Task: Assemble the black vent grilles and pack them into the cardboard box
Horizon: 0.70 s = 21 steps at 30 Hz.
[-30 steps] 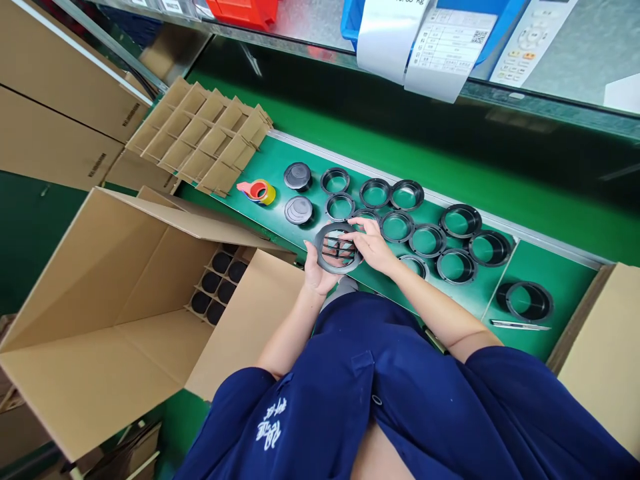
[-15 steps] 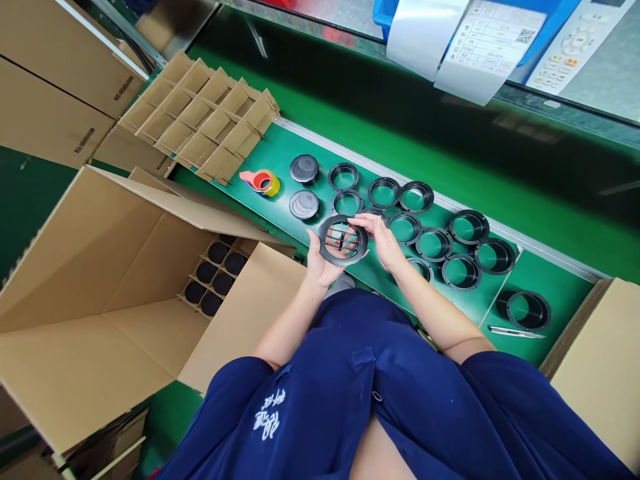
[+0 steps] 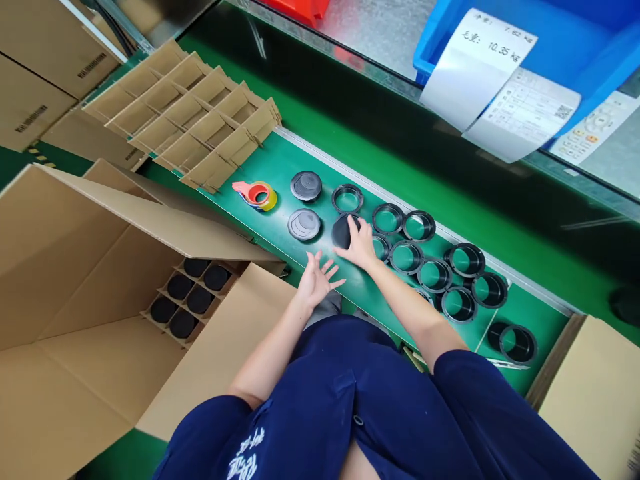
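Note:
My right hand (image 3: 361,245) curls its fingers over the edge of a black round vent disc (image 3: 343,233), which sits low over the green bench among the rings. Part of the disc is hidden under the fingers. My left hand (image 3: 319,283) is empty, palm up with fingers spread, just in front of it. To the left lie two round louvred air vents (image 3: 304,225), one behind the other. A black ring (image 3: 347,187) stands directly behind the disc. More black rings (image 3: 406,244) spread out to the right.
A tape dispenser (image 3: 256,195) and a cardboard divider grid (image 3: 185,113) lie at the left of the bench. An open carton (image 3: 85,293) holds several black round parts (image 3: 199,300). A blue bin (image 3: 500,40) with paper sheets rests on the shelf. Another carton (image 3: 590,393) stands at right.
Earlier both hands held a black ring with crossbars above the bench edge. Now my left hand has come away and opened, and my right hand is on the disc where a ring stood.

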Each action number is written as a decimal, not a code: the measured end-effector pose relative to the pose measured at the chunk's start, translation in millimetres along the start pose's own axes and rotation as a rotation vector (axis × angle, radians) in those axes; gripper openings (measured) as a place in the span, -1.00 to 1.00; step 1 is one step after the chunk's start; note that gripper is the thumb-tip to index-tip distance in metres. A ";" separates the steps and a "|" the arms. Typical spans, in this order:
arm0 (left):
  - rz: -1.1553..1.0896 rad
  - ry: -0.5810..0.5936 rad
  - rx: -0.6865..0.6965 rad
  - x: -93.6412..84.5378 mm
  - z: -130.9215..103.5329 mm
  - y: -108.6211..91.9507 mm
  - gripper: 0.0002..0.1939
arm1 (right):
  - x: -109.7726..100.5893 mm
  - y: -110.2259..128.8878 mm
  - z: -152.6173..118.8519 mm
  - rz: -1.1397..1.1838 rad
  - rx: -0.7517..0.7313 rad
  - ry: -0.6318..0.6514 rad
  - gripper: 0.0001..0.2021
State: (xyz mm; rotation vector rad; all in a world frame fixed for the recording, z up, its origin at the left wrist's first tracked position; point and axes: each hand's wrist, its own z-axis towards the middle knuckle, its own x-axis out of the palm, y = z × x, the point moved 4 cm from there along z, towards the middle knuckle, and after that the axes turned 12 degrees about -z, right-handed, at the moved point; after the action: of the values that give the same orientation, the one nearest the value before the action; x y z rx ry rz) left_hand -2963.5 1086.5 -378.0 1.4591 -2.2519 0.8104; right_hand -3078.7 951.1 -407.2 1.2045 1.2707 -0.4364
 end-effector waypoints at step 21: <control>0.221 -0.411 0.211 -103.1 23.4 -41.5 -0.72 | 55.7 42.3 20.4 -0.235 -0.149 0.069 -0.22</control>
State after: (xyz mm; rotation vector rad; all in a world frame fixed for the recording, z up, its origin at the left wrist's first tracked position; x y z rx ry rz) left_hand -2882.2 1132.8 -442.4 1.6100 -2.7433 0.9050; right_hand -3016.6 968.8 -441.0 0.9557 1.4849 -0.4648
